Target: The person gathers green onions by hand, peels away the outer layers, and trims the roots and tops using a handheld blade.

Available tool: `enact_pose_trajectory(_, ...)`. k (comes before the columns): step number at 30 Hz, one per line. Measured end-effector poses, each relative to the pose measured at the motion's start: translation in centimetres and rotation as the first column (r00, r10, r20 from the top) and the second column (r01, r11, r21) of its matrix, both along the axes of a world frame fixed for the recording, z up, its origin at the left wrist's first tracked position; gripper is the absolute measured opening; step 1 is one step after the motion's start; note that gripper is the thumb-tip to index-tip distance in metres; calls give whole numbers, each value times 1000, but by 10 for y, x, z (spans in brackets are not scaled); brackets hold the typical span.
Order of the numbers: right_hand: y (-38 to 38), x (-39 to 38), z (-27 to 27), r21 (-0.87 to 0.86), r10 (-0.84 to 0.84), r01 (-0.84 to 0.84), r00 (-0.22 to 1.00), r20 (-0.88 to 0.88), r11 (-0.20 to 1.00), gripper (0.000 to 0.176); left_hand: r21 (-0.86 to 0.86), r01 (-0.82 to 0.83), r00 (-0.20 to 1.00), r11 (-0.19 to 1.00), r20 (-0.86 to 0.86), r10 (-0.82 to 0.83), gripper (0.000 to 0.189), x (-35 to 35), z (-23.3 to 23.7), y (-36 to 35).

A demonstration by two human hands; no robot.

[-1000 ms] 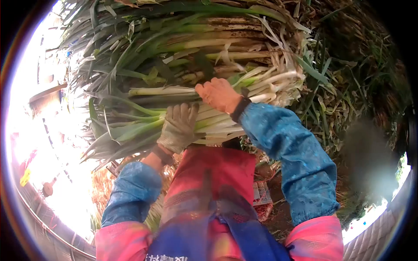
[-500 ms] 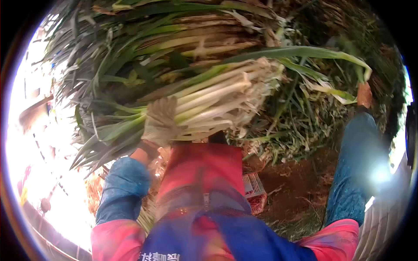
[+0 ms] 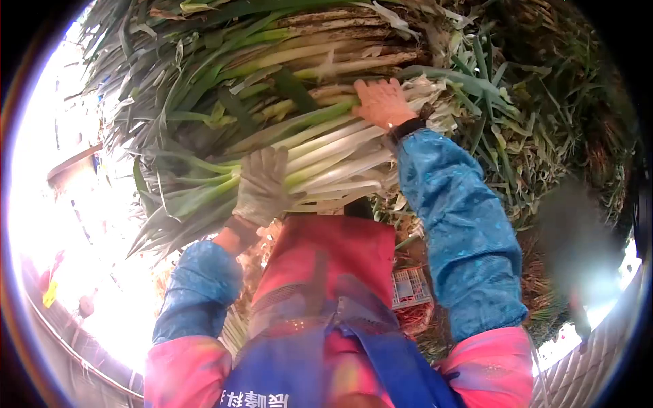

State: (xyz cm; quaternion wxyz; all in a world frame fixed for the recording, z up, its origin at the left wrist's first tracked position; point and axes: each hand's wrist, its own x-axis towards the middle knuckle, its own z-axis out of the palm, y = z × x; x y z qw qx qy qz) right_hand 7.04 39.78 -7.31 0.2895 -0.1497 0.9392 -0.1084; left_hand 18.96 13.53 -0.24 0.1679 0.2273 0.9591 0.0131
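Cleaned leeks with pale stalks lie side by side in front of my body, green leaves to the left and root ends to the right. My left hand, in a light glove, rests across their stalks near the leaves with its fingers spread. Bare, my right hand lies palm down at the upper edge of these stalks near the roots, fingers apart. Both hands touch the leeks. Just beyond them are browner, untrimmed leeks.
Leafy trimmings are heaped to the right. A plastic crate with red items stands low, right of my red apron. Strong glare covers the far left.
My right hand has come in from the far right, where it held a long leaf, and now lies on the leeks. My left hand has shifted slightly right.
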Motion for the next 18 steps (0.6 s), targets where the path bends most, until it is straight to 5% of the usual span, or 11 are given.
enact_pose_trajectory(2, 10, -4, 11, 19, 156, -163, 967, 203, 986, 39, 25, 5, 1000, 1000, 2, -5, 98, 2, 1, 1)
enact_pose_trajectory(5, 24, 15, 32, -108, 213, -194, 954, 212, 975, 33, -13, -29, 995, 999, 100, 30, 98, 0, 8, 6)
enact_pose_trajectory(9, 56, 22, 46, -35, 215, -212, 972, 93, 977, 25, -22, -7, 997, 1000, 76, 9, 97, -1, 7, 6)
enact_pose_trajectory(10, 117, 16, -3, -245, 161, -216, 961, -227, 945, 18, -30, -1, 998, 1000, 65, 3, 97, -1, 7, 6)
enact_pose_trajectory(11, 153, 3, 6, 44, 56, -47, 974, -221, 998, 13, -38, 1, 999, 999, 54, 1, 96, -1, 6, 6)
enact_pose_trajectory(12, 188, -10, 16, 354, -21, 92, 980, -197, 931, 15, -53, 0, 997, 999, 73, 4, 97, -2, 7, 7)
enact_pose_trajectory(17, 542, 32, 136, 443, -341, 607, 767, -543, 660, 41, -123, 9, 993, 992, 119, 6, 98, -7, 13, 11)
enact_pose_trajectory(18, 613, 41, 128, 763, -236, 545, 839, -491, 348, 54, -120, 13, 993, 993, 114, 1, 97, -5, 11, 11)
